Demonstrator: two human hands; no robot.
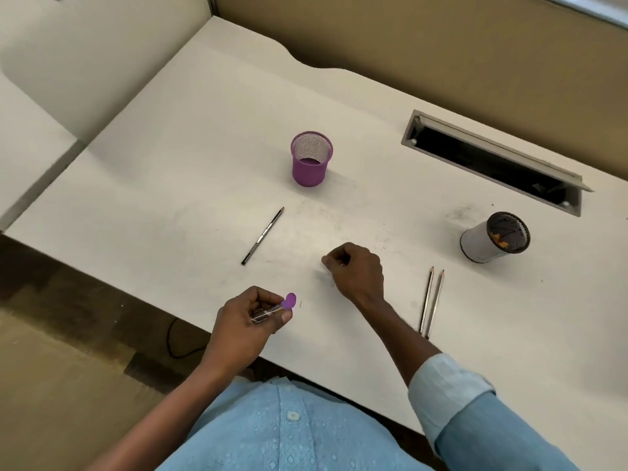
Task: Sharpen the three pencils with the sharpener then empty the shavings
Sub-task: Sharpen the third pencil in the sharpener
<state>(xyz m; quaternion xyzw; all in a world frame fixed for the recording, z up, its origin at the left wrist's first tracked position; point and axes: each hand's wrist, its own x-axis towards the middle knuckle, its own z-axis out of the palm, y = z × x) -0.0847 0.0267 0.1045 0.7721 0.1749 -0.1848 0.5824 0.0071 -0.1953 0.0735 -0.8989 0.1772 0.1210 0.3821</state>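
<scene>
Fingers (261, 302) of the left hand (249, 316) curl around a small clear-bodied sharpener (272, 309) with a purple lid (290, 301) flipped up at its far end, held just over the near edge of the white desk (190, 137). Beyond that sharpener and to its right, the right hand (355, 271) rests knuckles-up on the desk with its fingers bunched tightly together at the tips; whether they pinch anything cannot be told from this angle, though a faint smudge lies on the surface beside them.

One pencil (262, 236) lies alone on the desk, beyond the sharpener and slightly left of it, angled with its point away from the person. Two more pencils (431, 300) lie side by side, touching along most of their length, well to the right of the sharpener and past the right forearm, points also facing away.

A purple mesh cup (311, 159) stands upright far beyond the sharpener, well apart from the lone pencil. A white container (494, 237) with a dark, stained inside stands far to the sharpener's right, beyond the pencil pair, holding orange-brown scraps. Behind it, a cable slot (492, 161) is cut into the desk, its flap open. Pale blue sleeves (448, 389) and shirtfront fill the foreground.
</scene>
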